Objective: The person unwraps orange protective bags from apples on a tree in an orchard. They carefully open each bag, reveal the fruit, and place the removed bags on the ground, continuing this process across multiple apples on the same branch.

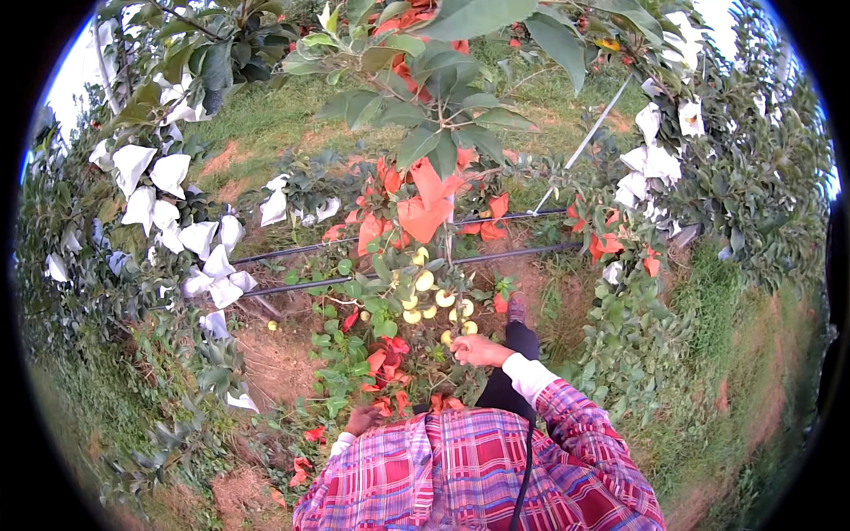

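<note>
My right hand (479,350) reaches forward with bent fingers, right beside the lowest of several pale yellow apples (425,281) on a tree branch. Whether the fingertips grip an apple or a stem cannot be made out. Low in front of my body is my left hand (365,419), close to crumpled red fruit bags (388,365) among the leaves. Its fingers are partly hidden, so its hold is unclear. Above the bare apples, more red bags (425,212) hang on the branches.
Two dark pipes or hoses (299,285) run across the row behind the apples. White fruit bags (218,272) cover fruit on the left, and more white bags (647,166) hang at right. A leafy branch (431,119) juts in overhead. A pale slanted pole (594,136) stands beyond.
</note>
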Action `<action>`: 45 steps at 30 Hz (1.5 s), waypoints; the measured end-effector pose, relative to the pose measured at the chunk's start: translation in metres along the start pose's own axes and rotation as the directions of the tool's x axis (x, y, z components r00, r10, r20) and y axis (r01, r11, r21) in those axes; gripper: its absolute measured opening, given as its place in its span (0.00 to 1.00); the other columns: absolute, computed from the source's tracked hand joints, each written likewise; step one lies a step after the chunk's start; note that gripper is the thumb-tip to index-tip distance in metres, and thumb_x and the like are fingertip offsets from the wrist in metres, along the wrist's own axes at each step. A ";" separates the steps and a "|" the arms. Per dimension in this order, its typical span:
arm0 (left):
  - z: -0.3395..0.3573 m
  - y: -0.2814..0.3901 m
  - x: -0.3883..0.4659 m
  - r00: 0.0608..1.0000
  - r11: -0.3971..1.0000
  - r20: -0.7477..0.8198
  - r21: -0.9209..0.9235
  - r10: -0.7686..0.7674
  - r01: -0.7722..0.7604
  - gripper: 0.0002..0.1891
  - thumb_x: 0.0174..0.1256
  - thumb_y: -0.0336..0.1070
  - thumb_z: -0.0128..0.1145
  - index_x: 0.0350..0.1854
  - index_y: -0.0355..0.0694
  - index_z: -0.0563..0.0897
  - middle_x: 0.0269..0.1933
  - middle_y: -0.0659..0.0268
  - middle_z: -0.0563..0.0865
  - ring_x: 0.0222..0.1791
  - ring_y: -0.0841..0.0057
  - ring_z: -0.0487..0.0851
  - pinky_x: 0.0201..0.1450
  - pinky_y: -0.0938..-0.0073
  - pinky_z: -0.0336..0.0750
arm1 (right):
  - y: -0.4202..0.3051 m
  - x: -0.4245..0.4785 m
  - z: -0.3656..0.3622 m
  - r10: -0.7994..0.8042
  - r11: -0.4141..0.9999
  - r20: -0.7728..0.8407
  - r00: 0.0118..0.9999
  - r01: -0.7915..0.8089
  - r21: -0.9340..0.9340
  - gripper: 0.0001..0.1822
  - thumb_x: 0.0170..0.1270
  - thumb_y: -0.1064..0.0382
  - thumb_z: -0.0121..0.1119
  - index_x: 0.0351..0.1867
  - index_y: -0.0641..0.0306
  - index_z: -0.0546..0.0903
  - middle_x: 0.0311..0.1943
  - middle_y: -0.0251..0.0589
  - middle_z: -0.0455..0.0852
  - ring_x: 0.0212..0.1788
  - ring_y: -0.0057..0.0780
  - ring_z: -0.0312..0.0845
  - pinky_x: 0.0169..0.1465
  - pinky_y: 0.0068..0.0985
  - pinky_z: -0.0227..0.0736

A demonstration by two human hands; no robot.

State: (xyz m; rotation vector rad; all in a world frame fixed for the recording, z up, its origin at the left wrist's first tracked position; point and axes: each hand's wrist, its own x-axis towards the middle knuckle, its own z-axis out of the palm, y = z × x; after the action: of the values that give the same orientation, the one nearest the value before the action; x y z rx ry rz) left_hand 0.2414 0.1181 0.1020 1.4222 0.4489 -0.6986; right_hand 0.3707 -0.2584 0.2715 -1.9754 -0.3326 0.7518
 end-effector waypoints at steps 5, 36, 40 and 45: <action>0.015 0.119 0.008 0.995 0.996 -0.095 0.082 0.038 -0.030 0.13 0.67 0.30 0.51 0.51 0.33 0.78 0.41 0.58 0.86 0.34 0.75 0.85 0.36 0.77 0.79 | -0.008 0.055 -0.037 -0.100 0.962 -0.186 0.977 0.143 0.233 0.12 0.60 0.69 0.52 0.45 0.70 0.76 0.32 0.40 0.82 0.29 0.25 0.80 0.35 0.25 0.74; 0.188 0.392 0.219 0.857 0.729 -0.217 -0.454 0.467 -0.513 0.06 0.59 0.23 0.55 0.38 0.37 0.77 0.34 0.66 0.83 0.32 0.76 0.80 0.38 0.76 0.76 | -0.028 0.248 -0.162 -0.002 0.332 -0.304 0.953 0.287 0.898 0.01 0.59 0.74 0.57 0.32 0.66 0.78 0.23 0.33 0.79 0.21 0.20 0.71 0.26 0.22 0.70; 0.190 0.395 0.210 0.874 0.732 -0.279 -0.476 0.399 -0.486 0.08 0.58 0.22 0.55 0.38 0.40 0.78 0.35 0.67 0.83 0.33 0.77 0.80 0.38 0.75 0.76 | -0.019 0.251 -0.162 -0.057 0.178 -0.193 0.980 0.200 0.964 0.10 0.58 0.72 0.60 0.42 0.64 0.79 0.30 0.33 0.83 0.24 0.18 0.74 0.31 0.19 0.74; 0.193 0.396 0.210 0.869 0.704 -0.239 -0.513 0.432 -0.491 0.10 0.58 0.20 0.53 0.40 0.40 0.77 0.37 0.67 0.83 0.32 0.77 0.80 0.38 0.76 0.76 | -0.032 0.249 -0.169 0.001 0.601 -0.335 0.942 0.267 0.753 0.11 0.55 0.73 0.59 0.41 0.68 0.80 0.28 0.32 0.82 0.24 0.19 0.74 0.27 0.18 0.70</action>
State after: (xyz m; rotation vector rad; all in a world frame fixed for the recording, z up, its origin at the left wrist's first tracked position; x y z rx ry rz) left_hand 0.6377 -0.1060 0.2765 0.9406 0.3141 -0.0548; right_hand 0.6716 -0.2310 0.2658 -1.1464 0.0581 0.3659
